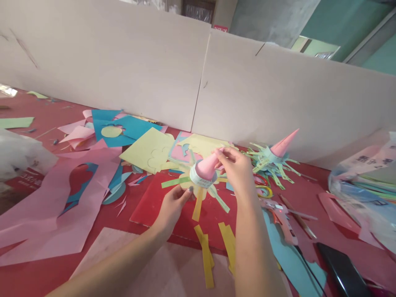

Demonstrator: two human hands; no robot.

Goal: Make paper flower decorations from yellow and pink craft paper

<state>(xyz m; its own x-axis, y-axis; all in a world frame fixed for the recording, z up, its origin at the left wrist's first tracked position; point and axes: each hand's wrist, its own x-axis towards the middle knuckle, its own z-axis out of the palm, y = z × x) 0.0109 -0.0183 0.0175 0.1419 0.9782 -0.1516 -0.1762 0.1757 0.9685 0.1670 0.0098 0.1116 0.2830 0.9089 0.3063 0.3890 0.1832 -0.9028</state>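
A paper craft stands before me, with a pink paper cone (206, 167) in a pale blue paper ring (198, 177). Green, yellow and pale blue strips fan out from under the ring, over a pale yellow scalloped paper base. My right hand (236, 165) pinches the cone near its tip. Lower left of the ring, my left hand (175, 204) has thumb and fingers closed on the edge of the paper craft. Below it, several loose yellow strips (207, 260) lie near a red board (148, 202).
A finished-looking cone craft (283, 146) stands at right. Nearby lie scissors (262, 190), a pink glue gun (283, 218) and a black phone (345, 268). Cut pink paper (40, 210) and blue sheets (136, 126) cover the left. A white panel (278, 90) borders the table's back.
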